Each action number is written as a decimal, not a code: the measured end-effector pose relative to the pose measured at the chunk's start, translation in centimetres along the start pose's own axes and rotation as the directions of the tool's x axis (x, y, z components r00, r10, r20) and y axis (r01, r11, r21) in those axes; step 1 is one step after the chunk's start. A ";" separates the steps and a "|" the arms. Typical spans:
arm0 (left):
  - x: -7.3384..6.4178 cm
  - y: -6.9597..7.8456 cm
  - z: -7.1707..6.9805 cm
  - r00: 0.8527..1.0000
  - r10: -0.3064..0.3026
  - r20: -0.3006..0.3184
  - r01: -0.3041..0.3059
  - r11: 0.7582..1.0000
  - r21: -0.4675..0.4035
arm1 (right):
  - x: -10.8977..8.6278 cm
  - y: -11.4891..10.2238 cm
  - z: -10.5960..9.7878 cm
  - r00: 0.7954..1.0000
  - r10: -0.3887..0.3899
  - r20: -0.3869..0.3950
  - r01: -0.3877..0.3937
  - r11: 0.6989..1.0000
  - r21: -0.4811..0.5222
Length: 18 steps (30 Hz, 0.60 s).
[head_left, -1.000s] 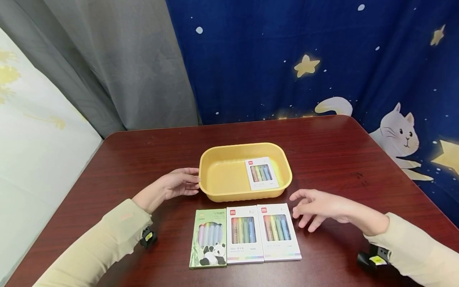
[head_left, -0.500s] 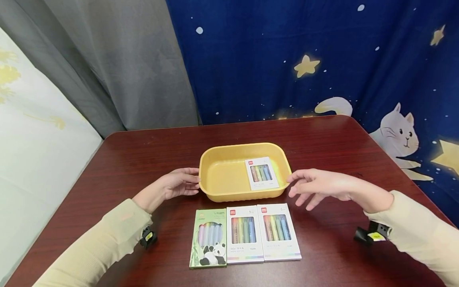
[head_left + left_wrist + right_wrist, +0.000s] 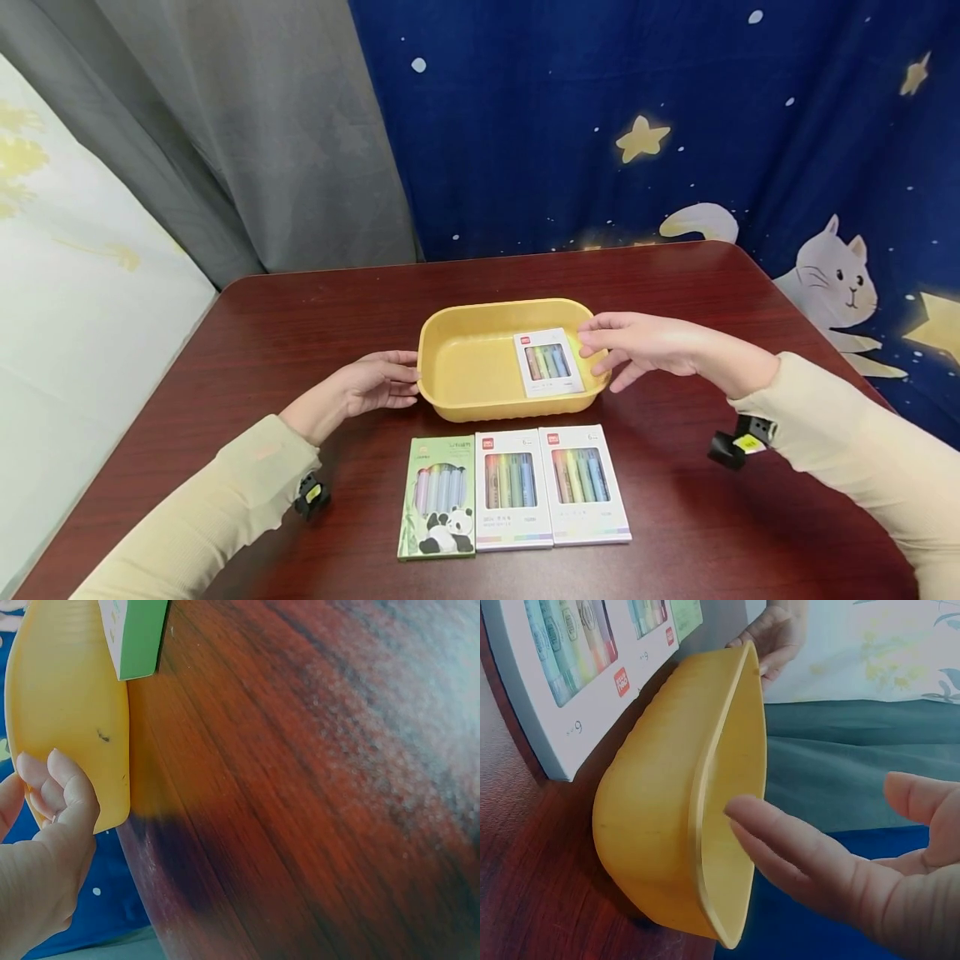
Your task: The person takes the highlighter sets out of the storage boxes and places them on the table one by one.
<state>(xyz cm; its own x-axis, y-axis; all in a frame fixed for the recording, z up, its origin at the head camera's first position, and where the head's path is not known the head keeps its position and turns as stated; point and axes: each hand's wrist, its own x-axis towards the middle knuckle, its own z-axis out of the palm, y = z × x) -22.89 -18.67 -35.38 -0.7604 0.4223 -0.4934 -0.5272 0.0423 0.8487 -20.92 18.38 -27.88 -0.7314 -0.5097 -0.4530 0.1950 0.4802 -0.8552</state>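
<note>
A yellow plastic basin (image 3: 472,367) stands mid-table, with a white windowed box of coloured pens (image 3: 537,385) lying at its right end. My left hand (image 3: 375,383) has its fingertips at the basin's left wall. In the left wrist view, those fingers (image 3: 71,776) lie against the outside of the yellow wall. My right hand (image 3: 652,343) hovers at the basin's right end, fingers spread and partly over the rim. Nothing is in its grasp; the right wrist view shows its thumb apart from the extended fingers (image 3: 780,832).
In front of the basin, side by side, lie a green pen box with pandas (image 3: 437,500) and two white pen boxes, a middle one (image 3: 513,525) and a right one (image 3: 588,523). Behind the dark red table (image 3: 315,308) hang a grey curtain (image 3: 300,150) and a blue starry curtain (image 3: 525,125).
My right hand has moved from beside the right white box up and left, to over the basin's right rim. The left hand, basin and boxes have stayed in place.
</note>
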 end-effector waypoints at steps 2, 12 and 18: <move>0.0 0.0 0.0 1.000 -0.004 -0.006 0.004 1.000 0.000 | 0.6 -0.2 -0.1 1.000 0.009 0.007 -0.009 1.000 0.010; 0.1 0.1 0.1 1.000 -0.010 -0.020 0.010 1.000 0.002 | 3.9 -0.4 -0.3 0.997 0.077 0.012 -0.077 0.996 0.033; 0.1 0.1 0.1 1.000 -0.007 -0.015 0.007 1.000 -0.002 | 5.5 -0.3 -0.2 0.994 0.105 0.009 -0.105 0.990 0.093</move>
<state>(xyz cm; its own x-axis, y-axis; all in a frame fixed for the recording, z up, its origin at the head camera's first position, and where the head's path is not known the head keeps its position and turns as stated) -22.99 -18.57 -35.38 -0.7625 0.4085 -0.5018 -0.5329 0.0434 0.8451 -25.11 15.57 -30.09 -0.7011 -0.4630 -0.5424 0.3306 0.4629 -0.8224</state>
